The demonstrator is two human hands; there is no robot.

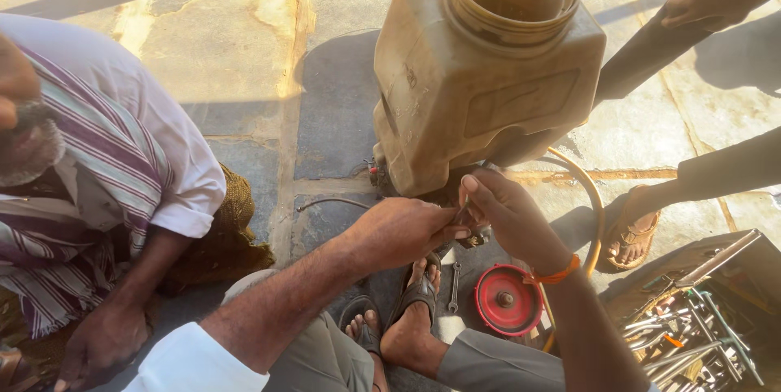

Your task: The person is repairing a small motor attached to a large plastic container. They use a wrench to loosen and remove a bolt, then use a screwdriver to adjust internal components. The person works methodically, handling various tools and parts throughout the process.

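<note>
under the tank (pixel 480 91) — small fitting (pixel 470 225) between both hands

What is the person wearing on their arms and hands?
The left arm has a white sleeve rolled up above the elbow, so the forearm is bare. The left hand wears nothing. The right hand is bare too, with an orange thread band tied round the wrist. No gloves, rings or watch show.
</note>
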